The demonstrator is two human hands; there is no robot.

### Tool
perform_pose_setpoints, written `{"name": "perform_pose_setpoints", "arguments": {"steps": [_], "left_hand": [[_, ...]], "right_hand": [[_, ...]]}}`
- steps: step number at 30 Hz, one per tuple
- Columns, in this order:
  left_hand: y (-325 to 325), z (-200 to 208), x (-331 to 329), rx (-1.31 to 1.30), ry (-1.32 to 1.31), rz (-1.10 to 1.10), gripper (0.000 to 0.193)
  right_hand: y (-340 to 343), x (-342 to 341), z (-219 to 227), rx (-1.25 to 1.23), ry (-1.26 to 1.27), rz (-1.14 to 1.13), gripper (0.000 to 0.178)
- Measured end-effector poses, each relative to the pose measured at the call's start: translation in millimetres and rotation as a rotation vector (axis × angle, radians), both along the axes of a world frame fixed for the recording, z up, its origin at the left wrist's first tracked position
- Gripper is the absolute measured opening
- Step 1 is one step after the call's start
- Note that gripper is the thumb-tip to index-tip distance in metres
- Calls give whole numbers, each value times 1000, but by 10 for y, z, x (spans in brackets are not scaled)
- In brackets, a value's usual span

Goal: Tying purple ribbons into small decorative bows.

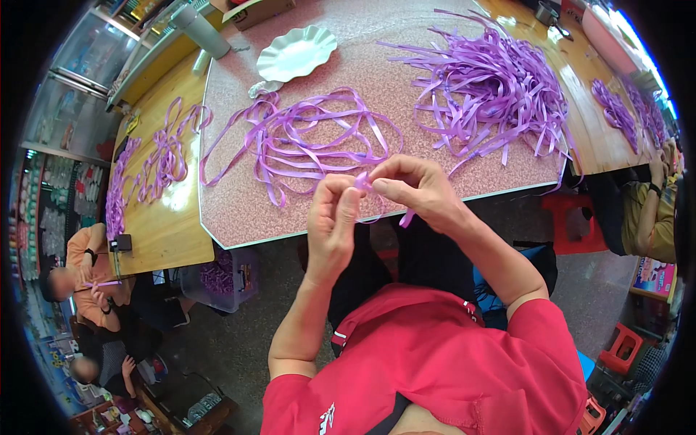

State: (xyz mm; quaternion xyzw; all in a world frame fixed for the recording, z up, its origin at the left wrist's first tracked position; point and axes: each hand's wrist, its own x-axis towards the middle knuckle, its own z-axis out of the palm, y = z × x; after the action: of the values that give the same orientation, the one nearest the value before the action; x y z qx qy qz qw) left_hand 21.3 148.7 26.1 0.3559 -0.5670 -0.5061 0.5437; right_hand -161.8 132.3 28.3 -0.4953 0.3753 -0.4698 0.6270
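Bench (464, 181): speckled pink top, pale front edge just beyond the hands. Cut ribbon pile (500, 94) at far right, loose loops (319, 138) at centre, white plate (296, 54) at the far edge; bare top between them. Left hand (332, 225) and right hand (413, 190) meet over the front edge, fingertips pinching a short purple ribbon (362, 181), its tail hanging below.

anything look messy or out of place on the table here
Nothing is damaged or spilled. The cut ribbon pile spreads loosely, with a few strands hanging over the table edge. Both hands, left hand and right hand, pinch a purple ribbon piece.
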Motion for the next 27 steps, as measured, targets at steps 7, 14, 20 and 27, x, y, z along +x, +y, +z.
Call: {"name": "perform_pose_setpoints", "arguments": {"steps": [7, 14, 20, 27], "left_hand": [[-79, 79, 179, 125, 42, -132, 12], [-158, 182, 197, 54, -183, -98, 18], [-150, 197, 300, 81, -255, -109, 19], [-207, 326, 277, -528, -705, 102, 20]], "right_hand": [[-132, -321, 289, -429, 574, -84, 11], [-127, -58, 231, -577, 403, 4, 29], [-36, 117, 125, -78, 176, 103, 16], [-23, 130, 138, -172, 265, 6, 10]]}}
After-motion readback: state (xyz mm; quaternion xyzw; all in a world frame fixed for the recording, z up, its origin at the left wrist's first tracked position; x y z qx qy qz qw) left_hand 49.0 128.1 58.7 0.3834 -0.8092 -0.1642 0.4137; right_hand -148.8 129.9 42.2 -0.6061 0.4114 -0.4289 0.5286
